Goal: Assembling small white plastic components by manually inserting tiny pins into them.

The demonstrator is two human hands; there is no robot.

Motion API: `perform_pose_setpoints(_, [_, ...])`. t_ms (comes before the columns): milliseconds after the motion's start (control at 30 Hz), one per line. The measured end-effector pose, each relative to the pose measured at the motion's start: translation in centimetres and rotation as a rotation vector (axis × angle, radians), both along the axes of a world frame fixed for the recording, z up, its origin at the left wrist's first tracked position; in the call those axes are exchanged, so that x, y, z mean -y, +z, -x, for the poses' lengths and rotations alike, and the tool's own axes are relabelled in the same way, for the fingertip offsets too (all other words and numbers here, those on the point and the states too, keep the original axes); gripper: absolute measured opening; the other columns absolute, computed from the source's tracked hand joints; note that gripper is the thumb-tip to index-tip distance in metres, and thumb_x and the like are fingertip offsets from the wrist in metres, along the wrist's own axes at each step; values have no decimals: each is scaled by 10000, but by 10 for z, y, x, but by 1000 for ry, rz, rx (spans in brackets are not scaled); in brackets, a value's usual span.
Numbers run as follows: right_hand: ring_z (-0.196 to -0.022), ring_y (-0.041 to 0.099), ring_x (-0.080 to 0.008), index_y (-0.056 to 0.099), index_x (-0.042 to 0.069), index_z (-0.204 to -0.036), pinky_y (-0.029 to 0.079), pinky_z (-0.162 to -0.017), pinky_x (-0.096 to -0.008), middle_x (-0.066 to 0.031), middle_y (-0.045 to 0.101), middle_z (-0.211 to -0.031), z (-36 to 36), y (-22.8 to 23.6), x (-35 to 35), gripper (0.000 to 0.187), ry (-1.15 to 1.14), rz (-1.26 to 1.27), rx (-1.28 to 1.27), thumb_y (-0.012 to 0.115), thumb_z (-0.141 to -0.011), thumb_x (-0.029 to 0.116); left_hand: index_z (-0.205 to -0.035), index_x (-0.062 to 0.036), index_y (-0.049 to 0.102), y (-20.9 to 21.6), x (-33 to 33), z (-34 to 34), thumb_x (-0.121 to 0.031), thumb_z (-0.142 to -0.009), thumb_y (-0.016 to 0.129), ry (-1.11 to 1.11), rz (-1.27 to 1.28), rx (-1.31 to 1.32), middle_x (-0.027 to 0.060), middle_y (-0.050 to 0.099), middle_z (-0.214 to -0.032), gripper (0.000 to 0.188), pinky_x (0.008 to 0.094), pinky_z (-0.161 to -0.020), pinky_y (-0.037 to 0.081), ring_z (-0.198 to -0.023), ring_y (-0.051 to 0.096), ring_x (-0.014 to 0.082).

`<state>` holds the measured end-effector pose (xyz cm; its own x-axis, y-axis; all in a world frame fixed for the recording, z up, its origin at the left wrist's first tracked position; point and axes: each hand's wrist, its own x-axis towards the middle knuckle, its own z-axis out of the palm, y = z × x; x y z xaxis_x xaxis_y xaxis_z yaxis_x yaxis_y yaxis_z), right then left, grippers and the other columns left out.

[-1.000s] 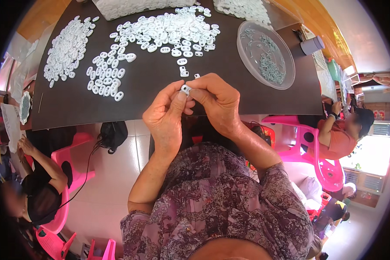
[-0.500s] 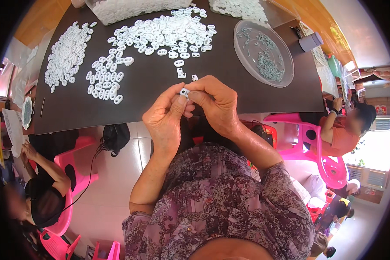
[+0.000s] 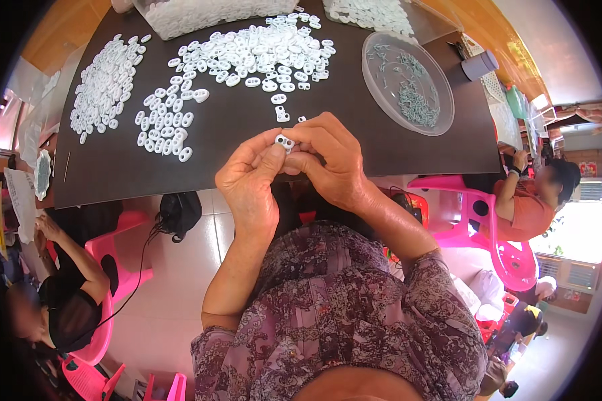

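Note:
A small white plastic piece with two holes [image 3: 285, 142] is pinched between the fingertips of both hands at the near edge of a dark table [image 3: 227, 144]. My left hand [image 3: 251, 184] holds it from the left, thumb up against it. My right hand [image 3: 328, 160] grips it from the right, fingers curled over. Several more white pieces [image 3: 254, 50] lie heaped on the table beyond, with a smaller group [image 3: 164, 127] and a separate pile [image 3: 104, 83] to the left.
A round clear dish [image 3: 408, 83] of small grey metal parts sits at the right of the table, a grey cup [image 3: 478, 65] past it. Clear tubs of white pieces stand at the far edge. Other people sit on pink chairs [image 3: 475, 220] at both sides.
Both hands stay together on the white piece, with only slight finger shifts. The view has tilted a little.

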<state>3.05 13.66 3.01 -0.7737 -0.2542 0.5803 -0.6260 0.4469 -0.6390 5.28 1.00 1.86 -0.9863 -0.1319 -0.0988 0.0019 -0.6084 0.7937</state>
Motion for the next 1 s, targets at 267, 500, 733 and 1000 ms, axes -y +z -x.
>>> perform_pose_setpoints(267, [-646,548,-118,639,-2,-970,448,-559,-236,-84,590,-876,-4,-5,-2,297,18,45,22,681,-682,-61,-1009,61,635,-12,5,-2,-20,-839,614,34,199,-105,88,638,-835,189,216,-568,469,-626,553,116])
perform_pose_setpoints(500, [-674,562,-127,636,-19,-987,457,-568,-238,-99,599,-884,-6,-2,2,299,24,90,22,668,-695,-72,-1030,34,641,-12,3,-3,-48,-851,618,87,261,-243,8,516,-774,197,197,-579,422,-658,484,75])
perform_pose_setpoints(733, [-687,567,-141,629,-40,-987,459,-576,-239,-114,608,-868,-8,-4,6,281,34,133,-4,646,-710,-82,-1019,26,630,-21,-3,-3,-81,-887,583,159,318,-327,1,514,-797,176,185,-612,411,-693,479,61])
perform_pose_setpoints(1000, [-681,562,-140,623,-40,-976,453,-570,-238,-107,602,-855,-9,-10,13,269,23,191,-29,635,-712,-91,-1029,33,599,-27,-6,-6,-99,-917,543,155,189,-283,-4,515,-837,182,180,-596,393,-679,455,47])
